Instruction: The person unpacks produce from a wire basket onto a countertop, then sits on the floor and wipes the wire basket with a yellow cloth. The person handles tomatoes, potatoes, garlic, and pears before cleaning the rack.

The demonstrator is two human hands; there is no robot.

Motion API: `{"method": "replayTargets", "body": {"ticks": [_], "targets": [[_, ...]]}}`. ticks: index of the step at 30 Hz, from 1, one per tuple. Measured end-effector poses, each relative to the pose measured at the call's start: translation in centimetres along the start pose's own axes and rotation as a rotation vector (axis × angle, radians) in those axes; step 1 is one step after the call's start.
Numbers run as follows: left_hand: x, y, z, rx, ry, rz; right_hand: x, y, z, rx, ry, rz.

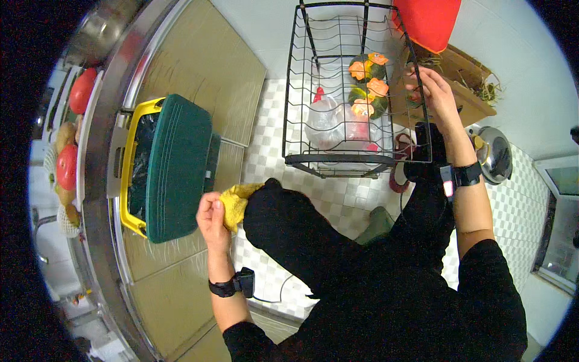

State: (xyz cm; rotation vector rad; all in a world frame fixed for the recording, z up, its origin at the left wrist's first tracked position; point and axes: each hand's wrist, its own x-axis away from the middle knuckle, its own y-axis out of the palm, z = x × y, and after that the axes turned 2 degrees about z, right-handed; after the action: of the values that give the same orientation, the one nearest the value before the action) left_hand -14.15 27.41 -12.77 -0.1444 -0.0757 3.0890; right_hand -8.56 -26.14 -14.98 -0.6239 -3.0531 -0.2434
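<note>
A yellow cloth is pinched between the thumb and fingers of my left hand. It hangs beside my raised knee, close to the green lid of a wall-hung bin. My right hand is at the right side of a black wire rack, its fingers bent among the side wires. Whether it grips a wire or something behind cannot be made out. Through the rack show green bottles or jars with orange flower-shaped tops and a clear plastic bag.
Behind the rack on the right stands an open cardboard box with dry plant stalks, under a red object. A lidded metal pot is on the tiled floor. At left runs a counter with red-and-white packs and produce.
</note>
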Motion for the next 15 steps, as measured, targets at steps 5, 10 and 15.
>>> {"method": "replayTargets", "body": {"ticks": [5,10,15], "targets": [[-1.8,6.9,9.5,0.099,0.242,-0.001,-0.6,2.5,0.3,-0.161,0.097,-0.096],[-4.3,14.3,10.4,-0.29,0.272,-0.157,0.9,2.5,1.0,-0.425,0.113,-0.21],[-4.1,19.3,8.7,-0.819,0.241,-0.365,1.9,2.9,1.8,-0.444,0.116,-0.197]]}}
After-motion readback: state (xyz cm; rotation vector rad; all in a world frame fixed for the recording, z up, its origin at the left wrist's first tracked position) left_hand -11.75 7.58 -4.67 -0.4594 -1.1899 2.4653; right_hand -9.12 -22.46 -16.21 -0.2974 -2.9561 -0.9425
